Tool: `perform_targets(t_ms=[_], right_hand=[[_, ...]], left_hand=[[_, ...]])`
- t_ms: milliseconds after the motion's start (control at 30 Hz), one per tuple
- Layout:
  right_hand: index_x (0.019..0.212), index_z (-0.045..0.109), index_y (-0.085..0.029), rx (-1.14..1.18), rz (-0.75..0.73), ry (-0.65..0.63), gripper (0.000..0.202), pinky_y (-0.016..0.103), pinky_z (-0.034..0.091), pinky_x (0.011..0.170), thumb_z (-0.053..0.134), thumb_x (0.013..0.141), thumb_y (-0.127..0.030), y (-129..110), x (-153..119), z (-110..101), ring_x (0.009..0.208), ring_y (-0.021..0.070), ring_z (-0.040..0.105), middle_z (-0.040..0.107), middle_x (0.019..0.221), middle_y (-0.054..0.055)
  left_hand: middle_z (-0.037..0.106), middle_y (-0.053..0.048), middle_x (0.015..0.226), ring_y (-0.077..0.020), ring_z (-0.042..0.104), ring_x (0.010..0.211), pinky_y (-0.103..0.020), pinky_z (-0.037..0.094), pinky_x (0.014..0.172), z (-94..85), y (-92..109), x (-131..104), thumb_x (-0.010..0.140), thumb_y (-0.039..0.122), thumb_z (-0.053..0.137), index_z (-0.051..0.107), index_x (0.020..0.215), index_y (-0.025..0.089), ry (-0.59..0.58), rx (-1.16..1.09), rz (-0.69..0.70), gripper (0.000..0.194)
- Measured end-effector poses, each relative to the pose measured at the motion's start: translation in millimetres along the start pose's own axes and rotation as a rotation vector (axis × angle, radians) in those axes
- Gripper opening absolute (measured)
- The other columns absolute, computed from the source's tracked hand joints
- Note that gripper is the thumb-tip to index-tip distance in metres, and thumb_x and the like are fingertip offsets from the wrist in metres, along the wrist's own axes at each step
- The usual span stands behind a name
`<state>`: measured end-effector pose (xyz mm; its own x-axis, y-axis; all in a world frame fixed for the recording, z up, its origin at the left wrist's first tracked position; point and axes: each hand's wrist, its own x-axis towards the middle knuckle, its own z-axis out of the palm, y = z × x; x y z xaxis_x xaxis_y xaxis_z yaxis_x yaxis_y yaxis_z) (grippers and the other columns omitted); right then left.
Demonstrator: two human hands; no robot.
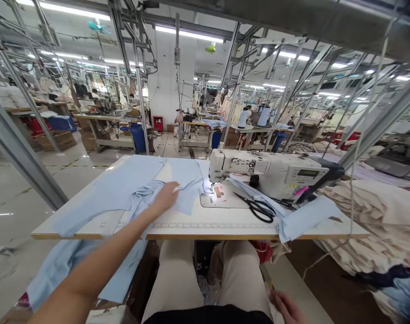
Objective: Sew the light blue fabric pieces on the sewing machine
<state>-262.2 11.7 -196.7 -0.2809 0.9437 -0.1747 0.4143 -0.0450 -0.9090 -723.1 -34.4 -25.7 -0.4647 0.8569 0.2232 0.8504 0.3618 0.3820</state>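
My left hand (167, 196) reaches across the sewing table, its fingers closed on a bunched edge of light blue fabric (186, 173). More of this fabric spreads flat to the left and hangs over the front edge. The fabric runs right to the needle area of a white sewing machine (235, 162), whose lamp is lit. Low at the bottom right, beside my right thigh, is my right hand (287, 308). It is partly cut off by the frame, and its fingers are too unclear to tell whether they hold anything.
Black-handled scissors (260, 209) lie right of the needle plate. A folded light blue strip (308, 218) rests at the table's right end. A ruler scale (214, 225) runs along the front edge. Cream cloth (376, 211) is piled at right, and a metal post (22, 148) stands left.
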Motion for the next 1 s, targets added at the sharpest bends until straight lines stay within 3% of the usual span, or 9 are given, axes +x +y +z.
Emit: perform_targets(t_ms=[100,233,300,400,467,533,700,867,1000], right_hand=[[0.082,0.066,-0.025,-0.031,-0.228,-0.094,0.038,0.043,0.053,0.08,0.053,0.071,-0.059,-71,22,18,0.085,0.0334,0.065,0.069,0.084,0.01],[0.094,0.063,-0.02,-0.076,-0.682,-0.437,0.032,0.041,0.048,0.083,0.041,0.089,-0.041,-180,52,84,0.09,0.0269,0.06,0.065,0.092,0.012],[0.095,0.064,-0.02,-0.069,-0.745,-0.556,0.027,0.038,0.047,0.082,0.045,0.087,-0.038,-224,71,125,0.089,0.0237,0.059,0.064,0.097,0.01],[0.117,0.055,-0.016,-0.031,-0.745,-0.624,0.038,0.039,0.043,0.088,0.05,0.084,-0.034,-278,105,181,0.103,0.0235,0.053,0.057,0.114,0.012],[0.124,0.049,-0.015,0.007,-0.714,-0.678,0.051,0.04,0.038,0.096,0.059,0.079,-0.036,-307,123,212,0.117,0.0253,0.043,0.046,0.13,0.014],[0.113,0.056,-0.015,0.046,-0.682,-0.816,0.055,0.038,0.037,0.097,0.071,0.069,-0.043,-331,130,235,0.117,0.0263,0.043,0.05,0.124,0.011],[0.087,0.063,-0.013,0.175,-0.51,-1.177,0.054,0.029,0.044,0.073,0.075,0.058,-0.056,-350,106,248,0.08,0.0198,0.055,0.059,0.08,0.002],[0.087,0.065,-0.012,0.24,-0.342,-1.347,0.045,0.023,0.041,0.065,0.08,0.059,-0.044,-321,88,211,0.071,0.0139,0.053,0.059,0.076,0.0],[0.078,0.065,-0.011,0.262,-0.24,-1.363,0.041,0.021,0.04,0.057,0.081,0.058,-0.043,-291,85,168,0.061,0.011,0.051,0.057,0.068,-0.001]], left_hand=[[0.047,-0.013,0.129,-0.0257,0.039,0.125,-0.048,0.031,0.106,-33.1,-48,19,0.093,0.017,0.047,0.05,0.122,0.008,0.068,0.06,-0.163,0.031],[0.056,-0.009,0.111,-0.0239,0.048,0.113,-0.045,0.038,0.098,-44.6,-81,37,0.089,0.023,0.056,0.058,0.097,0.009,0.032,0.086,-0.239,0.016],[0.059,-0.008,0.096,-0.0224,0.054,0.101,-0.038,0.042,0.09,-43.4,-81,38,0.086,0.02,0.054,0.057,0.086,0.01,0.01,0.063,-0.212,0.01],[0.06,-0.003,0.081,-0.019,0.057,0.081,-0.028,0.043,0.074,-49.4,-71,26,0.083,0.023,0.048,0.052,0.084,0.015,-0.029,-0.033,-0.107,0.009],[0.059,0.001,0.077,-0.0152,0.055,0.071,-0.024,0.042,0.067,-62.5,-61,9,0.083,0.03,0.042,0.048,0.087,0.018,-0.058,-0.117,-0.014,0.014],[0.056,0.004,0.072,-0.0126,0.05,0.063,-0.021,0.04,0.061,-81.3,-51,-10,0.08,0.037,0.04,0.045,0.086,0.019,-0.087,-0.251,0.048,0.019],[0.048,0.006,0.063,-0.0083,0.041,0.052,-0.018,0.033,0.049,-124.1,-29,-45,0.065,0.042,0.053,0.041,0.076,0.019,-0.098,-0.656,-0.063,0.029],[0.039,0.008,0.057,-0.0047,0.032,0.043,-0.014,0.025,0.04,-139.4,-14,-64,0.062,0.044,0.058,0.035,0.073,0.019,-0.002,-0.749,-0.24,0.035],[0.035,0.008,0.058,-0.002,0.031,0.043,-0.01,0.025,0.043,-146.6,2,-78,0.068,0.041,0.056,0.033,0.075,0.019,-0.005,-0.763,-0.287,0.032]])
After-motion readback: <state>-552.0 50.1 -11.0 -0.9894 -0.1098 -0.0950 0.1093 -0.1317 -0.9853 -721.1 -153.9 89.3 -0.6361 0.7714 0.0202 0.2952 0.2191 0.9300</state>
